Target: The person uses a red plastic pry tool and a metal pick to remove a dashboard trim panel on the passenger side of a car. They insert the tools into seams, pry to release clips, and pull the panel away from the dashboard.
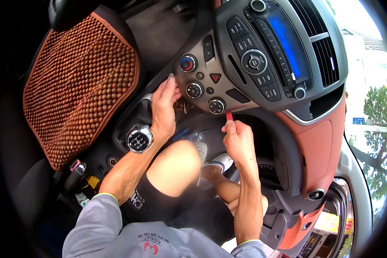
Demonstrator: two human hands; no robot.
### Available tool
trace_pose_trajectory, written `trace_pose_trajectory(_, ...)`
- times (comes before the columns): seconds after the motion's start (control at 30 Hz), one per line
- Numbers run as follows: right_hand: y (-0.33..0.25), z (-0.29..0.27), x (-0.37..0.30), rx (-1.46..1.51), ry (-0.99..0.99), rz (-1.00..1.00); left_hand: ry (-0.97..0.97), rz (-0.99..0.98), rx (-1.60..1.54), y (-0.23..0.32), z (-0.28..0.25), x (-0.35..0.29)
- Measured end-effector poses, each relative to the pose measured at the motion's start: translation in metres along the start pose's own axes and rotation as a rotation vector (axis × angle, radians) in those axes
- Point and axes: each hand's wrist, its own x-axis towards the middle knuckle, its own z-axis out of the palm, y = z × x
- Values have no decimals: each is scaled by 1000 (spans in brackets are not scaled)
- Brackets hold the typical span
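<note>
My right hand (238, 136) pinches a flat red pry tool (229, 116), its tip against the lower right edge of the car's grey centre panel (210, 66). Most of the tool is hidden by my fingers and the panel edge. On the panel's left edge rests my left hand (163, 109), fingers stretched out along it below the red-and-blue temperature knob (188, 63). Two more round knobs, a middle knob (195, 89) and a right-hand knob (216, 105), and a red-triangle hazard button (215, 78) sit on the panel.
A round gear knob (140, 139) stands beside my left forearm. The radio (266, 51) is lit blue above the panel. A wooden bead seat cover (84, 86) lies on the left seat. The steering wheel (288, 150) is beside my right arm, near the open door (296, 228).
</note>
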Motion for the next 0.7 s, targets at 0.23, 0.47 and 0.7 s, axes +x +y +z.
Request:
trace_pose_trajectory(0.23,-17,-4,-2,-57,-5,85,17,-33,-34,0,0,4)
trace_pose_trajectory(0.47,-29,-2,-4,24,-49,177,12,-52,-38,0,-1,5)
trace_pose_trajectory(0.7,-26,-3,-1,36,-62,174,-38,-22,-15,2,-1,1)
